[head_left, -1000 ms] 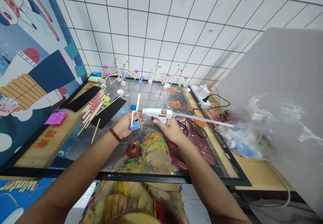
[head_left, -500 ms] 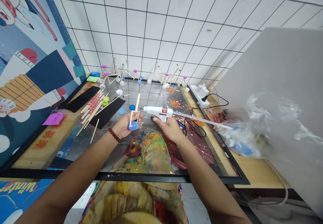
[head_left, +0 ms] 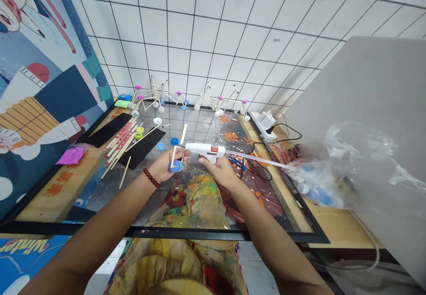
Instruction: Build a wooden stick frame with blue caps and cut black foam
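Fingers of our left hand (head_left: 162, 167) pinch the stick frame (head_left: 173, 155) over the tabletop (head_left: 140, 204); our right hand (head_left: 223, 171) grips the glue gun (head_left: 201, 148). Its nozzle (head_left: 181, 146) has moved in to the sticks, bringing tool and joint together, though contact is unclear.

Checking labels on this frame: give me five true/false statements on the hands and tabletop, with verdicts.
1. The right hand holds a white glue gun. True.
2. The beaded bracelet is on the right wrist. False: it is on the left wrist.
3. The left hand holds a wooden stick frame with a blue disc at its lower end. True.
4. The clear glue stick is fully inside the gun. False: a long length sticks out of the back.
5. The gun's nozzle points away from the left hand. False: it points toward it.
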{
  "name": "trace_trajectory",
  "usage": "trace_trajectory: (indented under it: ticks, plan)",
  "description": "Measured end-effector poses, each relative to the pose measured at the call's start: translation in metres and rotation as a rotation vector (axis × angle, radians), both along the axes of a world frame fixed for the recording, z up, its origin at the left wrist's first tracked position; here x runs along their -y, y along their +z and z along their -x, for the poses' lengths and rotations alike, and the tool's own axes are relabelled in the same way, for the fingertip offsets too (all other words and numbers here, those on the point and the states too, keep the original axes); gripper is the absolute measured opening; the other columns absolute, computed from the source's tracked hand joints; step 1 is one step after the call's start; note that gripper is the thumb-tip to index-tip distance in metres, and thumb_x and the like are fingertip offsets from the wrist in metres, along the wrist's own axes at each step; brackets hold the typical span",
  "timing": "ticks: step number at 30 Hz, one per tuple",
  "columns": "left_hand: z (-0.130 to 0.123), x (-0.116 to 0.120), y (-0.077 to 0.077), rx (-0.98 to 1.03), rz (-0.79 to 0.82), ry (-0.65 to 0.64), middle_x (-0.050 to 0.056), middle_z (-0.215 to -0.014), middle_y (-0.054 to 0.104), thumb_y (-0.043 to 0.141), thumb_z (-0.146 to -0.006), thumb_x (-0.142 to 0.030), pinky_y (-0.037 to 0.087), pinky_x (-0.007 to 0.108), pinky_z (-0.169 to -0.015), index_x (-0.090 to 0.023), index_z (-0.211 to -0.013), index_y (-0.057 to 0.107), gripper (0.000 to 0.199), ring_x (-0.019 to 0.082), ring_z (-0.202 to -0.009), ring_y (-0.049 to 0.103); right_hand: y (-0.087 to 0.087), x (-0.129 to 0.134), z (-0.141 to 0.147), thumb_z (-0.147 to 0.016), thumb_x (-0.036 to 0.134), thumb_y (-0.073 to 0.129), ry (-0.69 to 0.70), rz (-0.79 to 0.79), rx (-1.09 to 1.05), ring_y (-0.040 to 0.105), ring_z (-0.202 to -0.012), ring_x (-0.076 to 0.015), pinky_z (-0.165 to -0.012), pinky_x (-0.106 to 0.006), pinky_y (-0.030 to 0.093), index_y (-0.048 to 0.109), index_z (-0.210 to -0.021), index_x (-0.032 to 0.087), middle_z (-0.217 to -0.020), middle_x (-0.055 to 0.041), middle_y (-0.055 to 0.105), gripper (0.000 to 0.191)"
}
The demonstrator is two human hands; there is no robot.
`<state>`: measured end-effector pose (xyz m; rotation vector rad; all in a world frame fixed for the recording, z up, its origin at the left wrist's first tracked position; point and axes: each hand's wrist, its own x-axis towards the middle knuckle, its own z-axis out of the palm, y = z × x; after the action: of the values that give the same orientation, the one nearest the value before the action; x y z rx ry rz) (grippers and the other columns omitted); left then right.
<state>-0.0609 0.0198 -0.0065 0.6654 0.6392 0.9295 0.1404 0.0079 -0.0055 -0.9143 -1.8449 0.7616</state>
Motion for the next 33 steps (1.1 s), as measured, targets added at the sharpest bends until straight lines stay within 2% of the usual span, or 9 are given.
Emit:
trace_trajectory:
  ticks: [10, 14, 20, 28, 33]
  plan:
    - [0.002, -0.001, 0.000, 0.086, 0.015, -0.013, 0.003, -0.065, 0.052, 0.069, -0.078, -0.017, 0.042, 0.017, -0.046, -0.008, -0.075, 0.065, 0.010, 0.010, -0.059, 0.053, -0.005, -0.001, -0.002, -0.087, 0.042, 0.058, -0.018, 0.059, -0.024, 0.064, -0.087, -0.0202, -0.085, -0.034, 0.050, 0.070, -0.094, 0.017, -0.093, -0.0048, 0.072, 0.029]
    - [0.003, 0.000, 0.002, 0.091, 0.020, -0.030, 0.002, -0.064, 0.051, 0.070, -0.076, -0.015, 0.041, 0.017, -0.046, -0.009, -0.074, 0.064, 0.009, 0.009, -0.058, 0.051, -0.002, 0.000, -0.002, -0.087, 0.041, 0.058, -0.009, 0.051, -0.024, 0.064, -0.093, -0.0210, -0.088, -0.035, 0.049, 0.071, -0.099, 0.017, -0.099, -0.0053, 0.072, 0.030]
    - [0.003, 0.001, 0.007, 0.089, 0.028, -0.016, 0.002, -0.063, 0.050, 0.070, -0.076, -0.017, 0.040, 0.016, -0.046, -0.009, -0.071, 0.064, 0.011, 0.009, -0.058, 0.051, 0.000, 0.000, -0.005, -0.087, 0.042, 0.056, -0.035, 0.080, 0.001, 0.065, -0.091, -0.0214, -0.088, -0.036, 0.050, 0.072, -0.095, 0.018, -0.096, -0.0043, 0.073, 0.030]
    - [0.003, 0.001, 0.007, 0.075, 0.031, -0.009, 0.002, -0.061, 0.052, 0.075, -0.071, -0.018, 0.040, 0.016, -0.046, -0.008, -0.072, 0.066, 0.014, 0.009, -0.057, 0.051, 0.008, 0.002, -0.003, -0.087, 0.040, 0.056, -0.076, 0.049, 0.046, 0.065, -0.094, -0.0219, -0.091, -0.036, 0.049, 0.072, -0.094, 0.018, -0.098, -0.0054, 0.073, 0.028]
    - [0.002, 0.001, 0.006, 0.068, 0.017, 0.021, 0.002, -0.062, 0.052, 0.075, -0.072, -0.019, 0.042, 0.016, -0.046, -0.008, -0.072, 0.065, 0.014, 0.008, -0.056, 0.051, 0.008, 0.002, -0.004, -0.087, 0.040, 0.057, -0.060, 0.044, -0.001, 0.065, -0.094, -0.0214, -0.090, -0.035, 0.049, 0.072, -0.096, 0.018, -0.102, -0.0055, 0.073, 0.029]
